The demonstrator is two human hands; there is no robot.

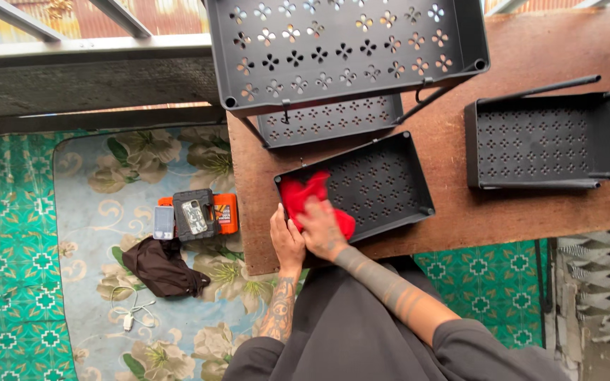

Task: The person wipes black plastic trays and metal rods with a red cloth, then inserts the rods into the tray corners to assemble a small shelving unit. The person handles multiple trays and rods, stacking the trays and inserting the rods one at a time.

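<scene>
A dark grey perforated tray [390, 180] lies on a brown wooden table [460, 212], close to its near edge. My right hand [321, 229] presses a red cloth [303, 192] against the tray's near left corner. My left hand [285, 240] grips the tray's near left edge beside it. Both forearms are tattooed.
A tall grey perforated rack [347, 49] stands at the back of the table. Another grey tray with black rods [538, 141] sits at the right. On the patterned floor mat lie an orange and black case [199, 214], a dark cloth [164, 267] and a white cable [130, 314].
</scene>
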